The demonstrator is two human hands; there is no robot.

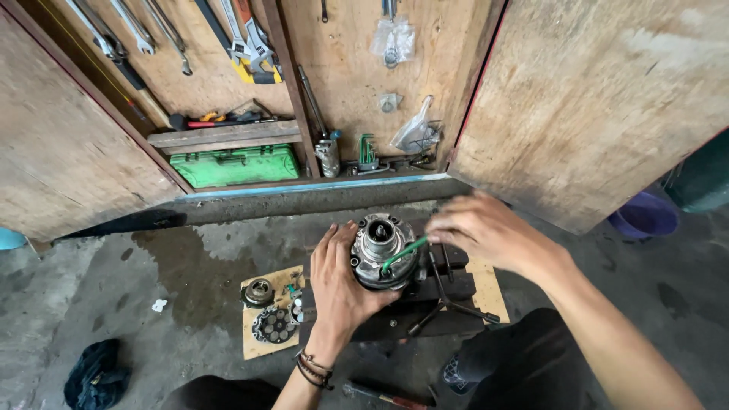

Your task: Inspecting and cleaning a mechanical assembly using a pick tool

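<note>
Round metal housing (382, 250) is kept upright on a dark block (425, 300) on the concrete floor (137, 304). It is gripped from its left side by the left hand (338, 277), fingers wrapped against the wall. A green thin tool (404, 252) is pinched by the closed fingers of the right hand (486, 228), just right and above, its tip inside the housing top

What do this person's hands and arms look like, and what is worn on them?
Both forearms are bare, with no sleeves in view and no gloves. The left hand has a stack of dark cord bracelets at the wrist. The right hand shows no ring, watch or band.
</note>
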